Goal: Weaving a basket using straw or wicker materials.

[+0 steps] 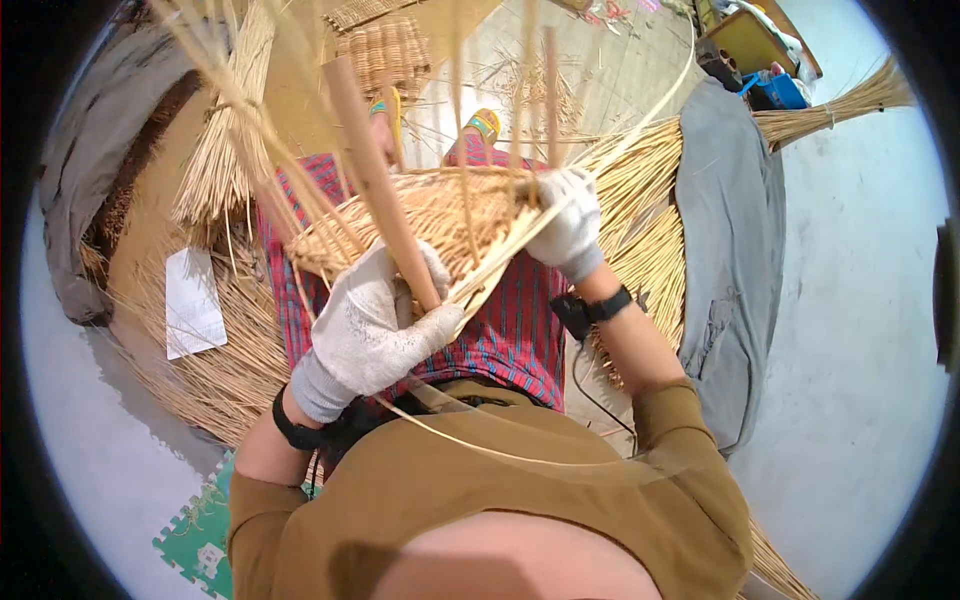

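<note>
On my lap lies a partly woven wicker basket (430,215), with thin upright canes and thicker wooden stakes rising from its edge. My left hand (375,320), in a white knitted glove, grips the near corner of the basket. Its thumb presses the rim beside the foot of a thick wooden stake (375,180). At the right corner my right hand (568,222), gloved too, is closed around the woven edge; its fingertips are partly hidden. Pale weaving strands (505,255) run along the near edge between both hands. One long strand bends across my chest.
Cane bundles (640,250) lie at my right beside a grey cloth (730,250). More loose canes (235,385) and a tied bundle (230,140) are at my left, with a white sheet (193,300). Ahead on the floor sits a woven piece (388,52); a blue container (780,90) stands far right.
</note>
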`<control>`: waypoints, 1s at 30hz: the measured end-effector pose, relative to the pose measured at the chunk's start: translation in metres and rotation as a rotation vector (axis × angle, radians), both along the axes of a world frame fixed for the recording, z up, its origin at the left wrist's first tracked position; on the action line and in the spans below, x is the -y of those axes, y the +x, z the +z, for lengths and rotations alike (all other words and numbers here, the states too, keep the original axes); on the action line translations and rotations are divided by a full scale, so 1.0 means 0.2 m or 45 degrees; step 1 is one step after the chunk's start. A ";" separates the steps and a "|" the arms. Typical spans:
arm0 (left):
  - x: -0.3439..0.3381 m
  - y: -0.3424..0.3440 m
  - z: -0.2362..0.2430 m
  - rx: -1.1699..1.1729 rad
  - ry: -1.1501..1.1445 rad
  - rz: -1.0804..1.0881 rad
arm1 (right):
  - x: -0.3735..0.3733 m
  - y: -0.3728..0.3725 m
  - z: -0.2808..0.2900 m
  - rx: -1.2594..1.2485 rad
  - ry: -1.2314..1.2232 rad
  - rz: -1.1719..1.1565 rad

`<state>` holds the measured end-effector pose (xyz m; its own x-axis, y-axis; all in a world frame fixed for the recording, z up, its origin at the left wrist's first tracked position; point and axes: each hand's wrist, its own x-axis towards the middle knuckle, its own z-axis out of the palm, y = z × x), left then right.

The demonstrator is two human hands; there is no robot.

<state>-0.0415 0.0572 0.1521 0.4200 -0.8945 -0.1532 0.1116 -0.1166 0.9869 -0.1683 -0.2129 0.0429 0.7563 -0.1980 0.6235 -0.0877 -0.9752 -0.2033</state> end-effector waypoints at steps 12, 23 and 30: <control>0.00 0.80 -0.52 0.048 0.161 -0.206 | -0.44 0.12 -0.04 -0.089 0.170 -0.423; -0.04 0.66 -0.67 -0.151 -0.010 -0.013 | -0.59 0.28 0.09 -0.516 0.744 -0.294; -0.05 0.65 -0.70 -0.048 0.163 -0.087 | -0.52 0.78 0.31 -0.054 0.499 0.272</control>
